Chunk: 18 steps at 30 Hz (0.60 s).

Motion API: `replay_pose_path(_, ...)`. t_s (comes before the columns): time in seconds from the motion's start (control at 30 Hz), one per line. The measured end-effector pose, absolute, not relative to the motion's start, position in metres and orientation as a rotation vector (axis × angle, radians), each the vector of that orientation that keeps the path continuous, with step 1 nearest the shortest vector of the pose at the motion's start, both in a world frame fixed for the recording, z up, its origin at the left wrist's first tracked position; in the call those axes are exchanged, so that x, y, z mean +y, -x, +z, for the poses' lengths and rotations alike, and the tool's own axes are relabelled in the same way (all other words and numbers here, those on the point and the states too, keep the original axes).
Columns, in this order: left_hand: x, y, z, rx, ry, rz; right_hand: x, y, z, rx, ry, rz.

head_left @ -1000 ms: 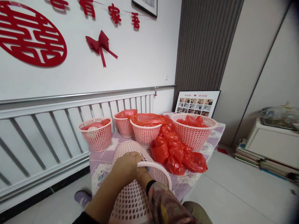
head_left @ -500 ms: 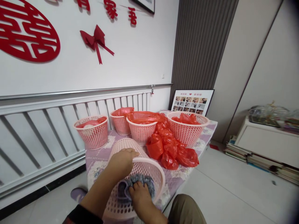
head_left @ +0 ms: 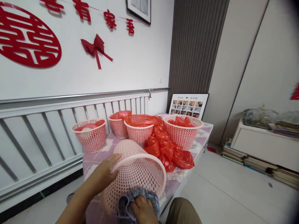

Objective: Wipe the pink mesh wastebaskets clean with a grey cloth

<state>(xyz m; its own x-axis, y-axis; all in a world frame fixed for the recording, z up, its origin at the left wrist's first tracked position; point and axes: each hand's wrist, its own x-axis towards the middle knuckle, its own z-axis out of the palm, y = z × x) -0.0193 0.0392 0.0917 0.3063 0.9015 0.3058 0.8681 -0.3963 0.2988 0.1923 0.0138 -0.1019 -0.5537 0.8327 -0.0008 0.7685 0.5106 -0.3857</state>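
A pink perforated plastic basket (head_left: pixel 130 146) lies tipped on its side on the cloth-covered table (head_left: pixel 95 160), its mouth facing me. My left hand (head_left: pixel 107 171) grips the rim at the left, fingers on the outside and thumb inside. In my right hand (head_left: pixel 143 208) is a bunched grey cloth (head_left: pixel 149 196) with purple edging, pressed at the lower part of the basket's opening. The fingers of this hand are closed round the cloth.
Behind stand several pink baskets (head_left: pixel 92 141) lined with red plastic bags. A heap of crumpled red bags (head_left: pixel 168 152) lies right of the tipped basket. A white radiator (head_left: pixel 44 137) runs along the left wall. My knee (head_left: pixel 183 211) is at the table's front edge.
My left hand has slid from the top of the rim to its left side. My right hand has drawn the cloth from inside the basket down toward its mouth. The view has shifted slightly.
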Motion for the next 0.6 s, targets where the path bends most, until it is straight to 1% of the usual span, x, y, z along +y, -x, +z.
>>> replay_pose_path(0.13, 0.035, 0.037, 0.060, 1.761, -2.361, 0.820, 0.019, -0.189, -0.096, -2.619, 1.294, 0.479)
replay_pose_path(0.2, 0.036, 0.042, 0.059, 1.788, -2.293, 0.931, 0.023, -0.181, -0.088, -2.609, 1.251, 0.432)
replay_pose_path(0.27, 0.037, 0.045, 0.067, 1.816, -2.260, 0.962, 0.026, -0.171, -0.081, -2.577, 1.238, 0.403)
replay_pose_path(0.33, 0.038, 0.046, 0.077, 1.832, -2.272, 0.892, 0.027, -0.162, -0.079, -2.571, 1.215, 0.443)
replay_pose_path(0.47, 0.041, 0.044, 0.091, 1.809, -2.316, 0.708, 0.026, -0.151, -0.076, -2.614, 1.094, 0.659)
replay_pose_path(0.53, 0.045, 0.039, 0.094, 1.776, -2.339, 0.676, 0.034, -0.148, -0.065, -2.560, 1.025, 0.711)
replay_pose_path(0.6, 0.051, 0.032, 0.098, 1.724, -2.374, 0.644, 0.053, -0.144, -0.044, -2.465, 0.953, 0.695)
